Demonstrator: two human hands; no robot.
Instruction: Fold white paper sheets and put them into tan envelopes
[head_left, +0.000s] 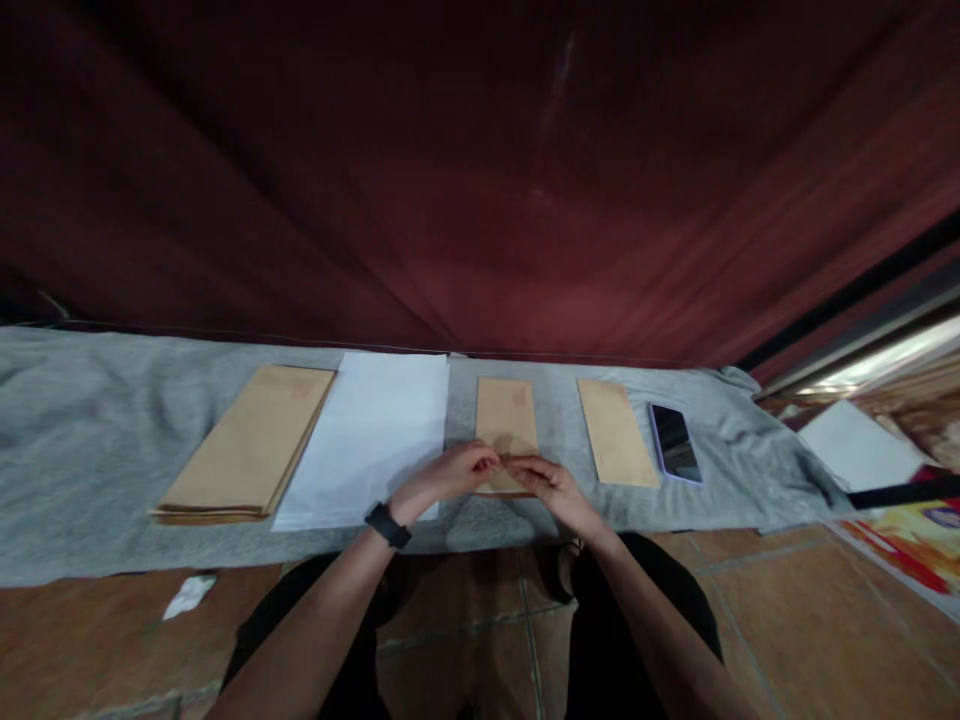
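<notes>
A brown envelope (508, 420) lies in the middle of a grey cloth (90, 450). My left hand (450, 475), with a black watch on the wrist, pinches the envelope's near end with curled fingers. From the other side, my right hand (551, 485) meets it there, its fingers also closed on that near edge. A stack of brown envelopes (251, 445) lies at the left, with white paper sheets (371, 435) beside it. Another brown envelope (616, 432) lies to the right of my hands.
A phone (675, 443) with a dark screen lies face up right of that envelope. A dark red curtain (480, 170) hangs behind the cloth. Tiled floor (787, 630) and my knees are below. A scrap of white paper (189, 595) lies on the floor at the left.
</notes>
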